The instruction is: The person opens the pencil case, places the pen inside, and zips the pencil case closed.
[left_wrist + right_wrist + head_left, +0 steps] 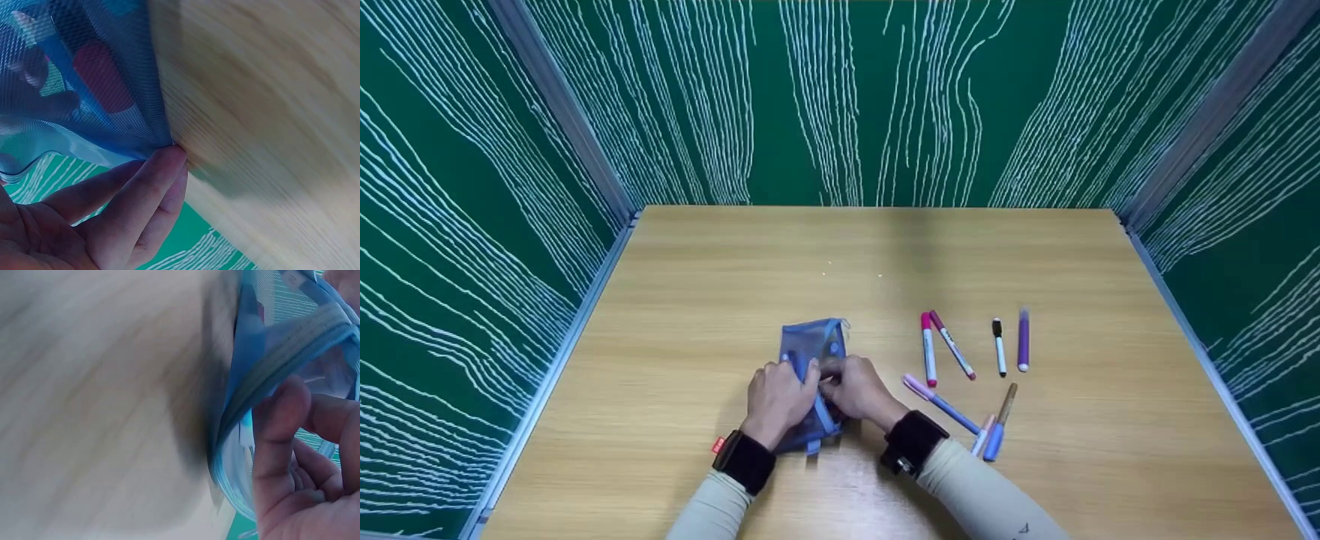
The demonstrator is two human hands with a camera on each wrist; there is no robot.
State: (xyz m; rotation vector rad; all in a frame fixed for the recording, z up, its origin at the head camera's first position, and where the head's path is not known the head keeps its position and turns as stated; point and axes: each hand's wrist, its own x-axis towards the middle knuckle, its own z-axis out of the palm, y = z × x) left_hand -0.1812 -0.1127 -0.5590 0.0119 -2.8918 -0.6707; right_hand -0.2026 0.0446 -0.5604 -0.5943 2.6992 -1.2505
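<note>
A blue mesh zip pouch (808, 339) lies near the front middle of the table, between both hands. My left hand (781, 397) grips its left side; in the left wrist view its fingertips (169, 163) pinch the pouch's edge. Through the mesh shows a marker with a red cap (104, 76), among other pens. My right hand (861, 388) is at the pouch's open mouth, thumb and fingers bent beside the zipper edge (281, 354) in the right wrist view. Whether it pinches anything inside is hidden.
Right of the pouch lie several markers: a pink-capped one (928, 351), a maroon one (954, 346), a black-capped one (999, 349), a purple one (1024, 341), a lilac-and-blue one (943, 405) and a brown-and-blue one (1001, 424). Green line-patterned panels (870, 112) enclose the wooden table (720, 262).
</note>
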